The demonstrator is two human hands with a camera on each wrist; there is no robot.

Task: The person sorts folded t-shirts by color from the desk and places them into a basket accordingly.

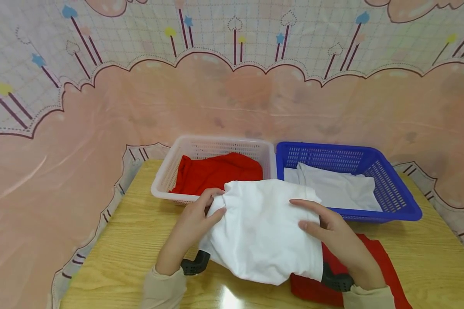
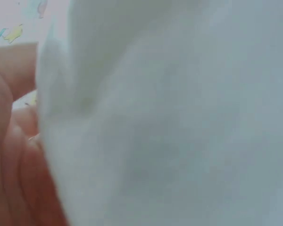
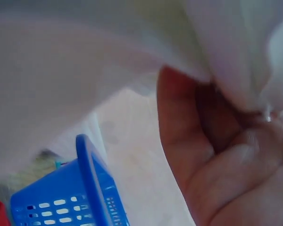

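A folded white cloth (image 1: 267,231) hangs between both hands above the table, its lower edge sagging. My left hand (image 1: 198,216) grips its left side, thumb on the near face and the other fingers partly hidden behind the fabric. On the right side, my right hand (image 1: 328,223) holds the cloth with thumb and index finger along the near face and the remaining fingers hidden. The cloth (image 2: 170,122) fills most of the left wrist view. In the right wrist view, curled fingers (image 3: 179,117) grip the cloth's edge.
Behind the cloth stands a white basket (image 1: 164,182) with red fabric (image 1: 220,171) inside. Beside it, a blue basket (image 1: 400,189) holds white fabric (image 1: 336,186). Another red cloth (image 1: 383,257) lies on the wooden table (image 1: 120,249) under the right forearm. A patterned curtain (image 1: 232,98) hangs behind.
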